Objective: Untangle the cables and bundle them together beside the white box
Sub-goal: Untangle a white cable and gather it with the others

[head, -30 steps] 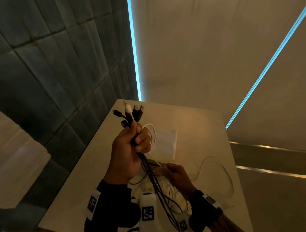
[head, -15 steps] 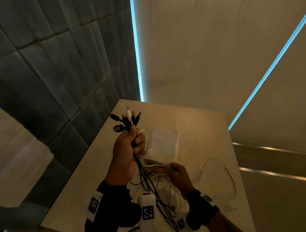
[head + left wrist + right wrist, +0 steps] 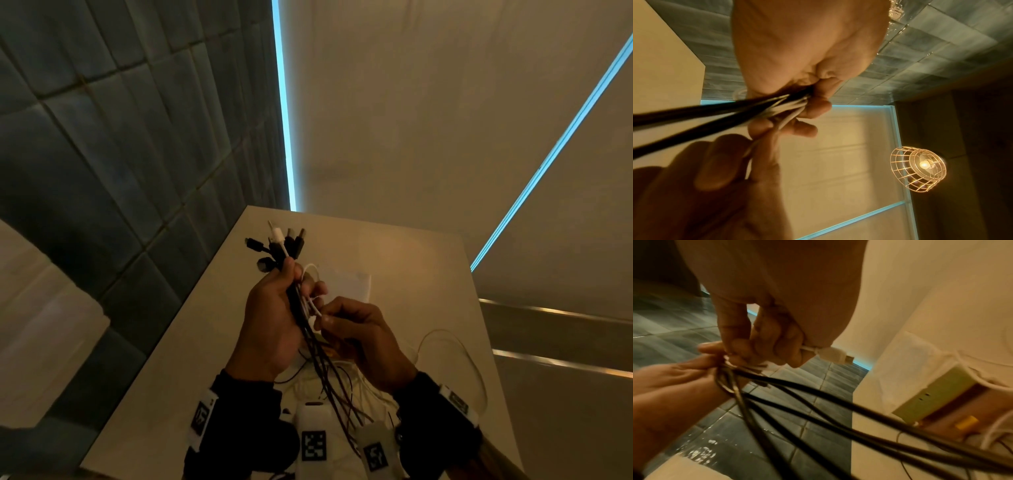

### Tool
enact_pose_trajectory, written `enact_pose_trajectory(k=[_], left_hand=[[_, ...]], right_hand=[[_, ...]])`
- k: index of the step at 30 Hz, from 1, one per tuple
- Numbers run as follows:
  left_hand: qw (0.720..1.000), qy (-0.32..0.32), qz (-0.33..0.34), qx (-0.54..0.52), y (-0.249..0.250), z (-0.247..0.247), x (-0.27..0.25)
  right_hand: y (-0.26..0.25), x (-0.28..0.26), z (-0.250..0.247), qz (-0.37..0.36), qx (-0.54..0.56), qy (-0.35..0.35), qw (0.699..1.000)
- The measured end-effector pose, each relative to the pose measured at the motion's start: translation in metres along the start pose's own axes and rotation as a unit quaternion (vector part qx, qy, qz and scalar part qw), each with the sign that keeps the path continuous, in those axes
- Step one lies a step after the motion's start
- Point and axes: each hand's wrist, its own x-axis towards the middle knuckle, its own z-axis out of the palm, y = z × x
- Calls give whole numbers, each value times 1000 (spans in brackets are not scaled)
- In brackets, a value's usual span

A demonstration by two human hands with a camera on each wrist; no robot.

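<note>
My left hand grips a bundle of black cables with one white one above the table. Their plugs stick up out of the fist, and the black cables hang down toward my wrists. My right hand is right against the left. It pinches a white cable by its USB plug and touches the bundle. The white box lies on the table just behind both hands, mostly hidden by them. Its green side shows in the right wrist view.
Loose white cable loops lie on the beige table to the right of my hands. A dark tiled wall runs along the table's left edge. A wire-cage lamp hangs overhead.
My right hand has come up from the table beside the box to the left hand, bringing a white cable end. The left hand stays raised with the bundle.
</note>
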Motion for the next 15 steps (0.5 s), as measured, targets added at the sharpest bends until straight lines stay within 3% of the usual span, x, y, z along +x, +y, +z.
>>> enact_pose_trajectory(k=[4, 9, 15], left_hand=[[999, -31, 18, -8, -4, 1, -2], [999, -29, 43, 0, -6, -7, 2], [995, -7, 59, 83, -4, -15, 5]], right_hand=[[20, -3, -11, 20, -11, 15, 1000], [28, -8, -22, 61, -88, -14, 994], [26, -50, -59, 23, -212, 69, 975]])
